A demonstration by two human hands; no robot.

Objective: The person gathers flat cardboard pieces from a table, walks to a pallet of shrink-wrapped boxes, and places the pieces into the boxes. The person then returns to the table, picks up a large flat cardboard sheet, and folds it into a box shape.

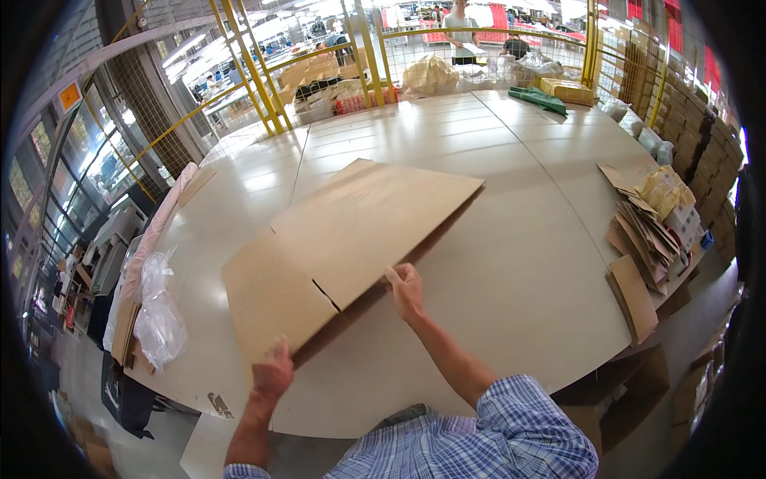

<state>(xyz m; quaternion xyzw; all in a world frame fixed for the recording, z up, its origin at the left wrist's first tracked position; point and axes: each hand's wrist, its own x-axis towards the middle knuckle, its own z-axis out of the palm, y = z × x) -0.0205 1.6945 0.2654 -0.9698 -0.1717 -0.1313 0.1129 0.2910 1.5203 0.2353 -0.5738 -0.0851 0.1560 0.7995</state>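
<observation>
A flattened brown cardboard box point(343, 231) lies slanted over the large pale table point(511, 279), its near edge raised and a dark gap showing under the top layer. Two short slots cut into the board mark the flap line. My right hand point(407, 291) grips the near edge with its fingers closed around it. At the near left corner, my left hand point(273, 370) is closed on the same board, slightly blurred, its thumb along the edge.
Stacked cardboard pieces point(642, 239) sit at the table's right edge. On the left lie clear plastic wrap point(161, 315) and a long pinkish roll point(163, 215). A green bundle point(538, 100) and a yellowish package point(567, 90) rest at the far edge, before yellow-framed mesh fencing. Behind it stands a person point(460, 36).
</observation>
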